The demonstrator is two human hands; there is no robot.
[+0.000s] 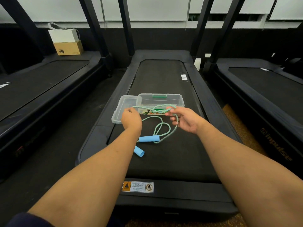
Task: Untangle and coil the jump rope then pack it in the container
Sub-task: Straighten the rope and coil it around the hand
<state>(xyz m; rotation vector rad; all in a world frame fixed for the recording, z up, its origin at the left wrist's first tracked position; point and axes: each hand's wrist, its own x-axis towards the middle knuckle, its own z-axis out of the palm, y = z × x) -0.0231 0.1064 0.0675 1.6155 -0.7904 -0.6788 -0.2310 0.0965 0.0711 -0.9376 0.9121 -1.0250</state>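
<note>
A light green jump rope with two blue handles lies partly on the treadmill belt. One handle lies flat near the loops; the other sits just below my left forearm. My left hand pinches one stretch of the rope and my right hand grips a looped part, holding a strand taut between them above the belt. Just behind the hands stands a clear plastic container with a green latch, its clear lid lying to its left.
The work surface is a black treadmill belt with raised side rails. More treadmills flank it left and right. A cardboard box with a white box on top sits far left at the back. A warning label marks the near edge.
</note>
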